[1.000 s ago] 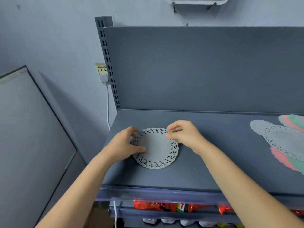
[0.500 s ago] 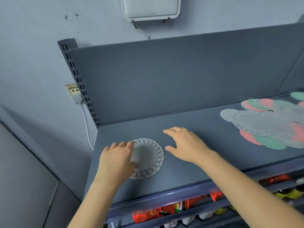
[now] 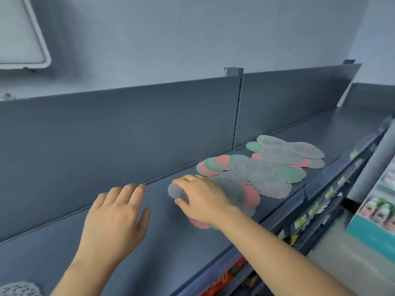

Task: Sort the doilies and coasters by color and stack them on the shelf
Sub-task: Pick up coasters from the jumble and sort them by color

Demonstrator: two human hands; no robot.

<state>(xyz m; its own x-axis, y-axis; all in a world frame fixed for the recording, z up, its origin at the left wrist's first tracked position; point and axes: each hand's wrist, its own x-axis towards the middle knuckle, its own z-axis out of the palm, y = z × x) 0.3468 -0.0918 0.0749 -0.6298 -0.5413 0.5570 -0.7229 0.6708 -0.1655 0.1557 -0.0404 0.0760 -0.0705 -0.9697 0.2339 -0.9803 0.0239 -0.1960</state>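
Moved since half a second back: both hands are off the pale lace doily [image 3: 19, 289], which now lies alone at 7 o'clock on the shelf [image 3: 64, 242], and my view has swung right onto the mixed pile [image 3: 263, 174]. Item, left hand [image 3: 115, 212]: fingers straight and spread, holding nothing, low over bare shelf at 9 o'clock of the right hand; whether it touches the surface I cannot tell. Item, right hand [image 3: 203, 199]: fingers curled over the pile's 9 o'clock edge, thumb and forefinger pinching a small grey coaster [image 3: 173, 190]. Item, pile: grey lace doilies overlapping pink and green scalloped pieces, running off toward 2 o'clock. Handling note, my judgement: the sheets look thin and likely to cling and drag their neighbours. I would take the grey piece by its rim only, slide it out toward 9 o'clock, rest the left palm flat on the adjoining lace so nothing rides along, then carry it to the like-coloured doily at 7 o'clock.
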